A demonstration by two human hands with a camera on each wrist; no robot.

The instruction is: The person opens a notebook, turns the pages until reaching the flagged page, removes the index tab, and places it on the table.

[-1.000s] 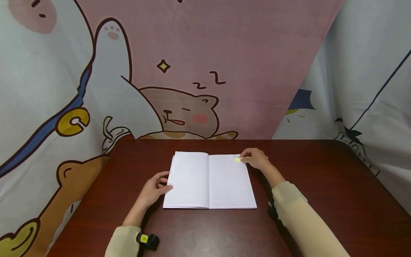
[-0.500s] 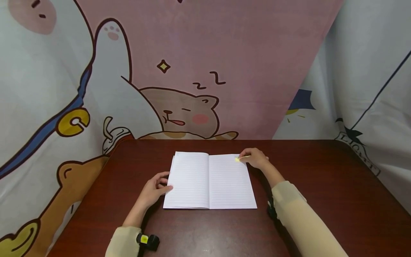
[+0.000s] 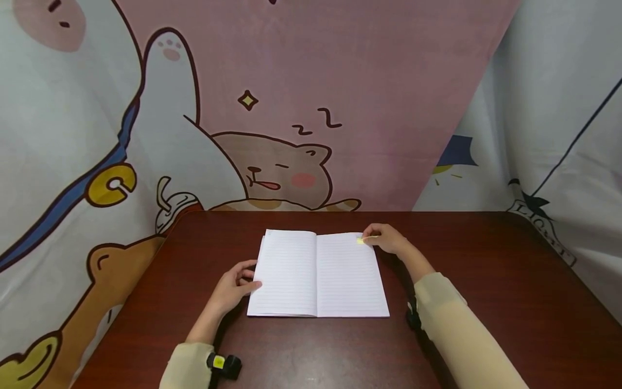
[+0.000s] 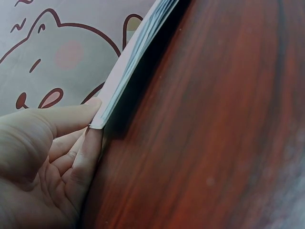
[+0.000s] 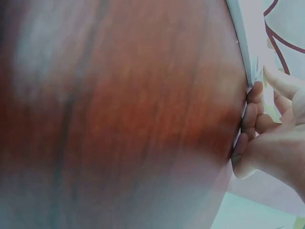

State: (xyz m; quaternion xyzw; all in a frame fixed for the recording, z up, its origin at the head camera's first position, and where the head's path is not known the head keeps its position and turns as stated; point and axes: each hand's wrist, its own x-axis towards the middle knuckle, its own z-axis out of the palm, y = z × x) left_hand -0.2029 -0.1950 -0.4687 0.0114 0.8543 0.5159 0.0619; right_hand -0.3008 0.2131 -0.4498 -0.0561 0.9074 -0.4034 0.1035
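An open lined notebook [image 3: 286, 275] lies on the table with both pages blank. My left hand [image 3: 233, 286] holds its left edge, the thumb on the page; in the left wrist view that hand [image 4: 52, 152] pinches the notebook's corner [image 4: 116, 88] between thumb and fingers. At the top right corner of the right page, my right hand [image 3: 386, 239] pinches a small yellow sticky note [image 3: 360, 241], partly hidden by the fingers. In the right wrist view the right hand [image 5: 276, 124] is beside the notebook's edge [image 5: 245, 38], and the note cannot be made out.
The dark reddish-brown table [image 3: 311, 356] extends around the notebook. Behind it hangs a cloth [image 3: 389, 108] printed with cartoon animals. A small black device [image 3: 228, 364] is strapped at the left wrist.
The right hand stays at the page corner, its forearm shifting slightly to the right. The visible part of the sticky note changes slightly in shape. The left hand keeps still.
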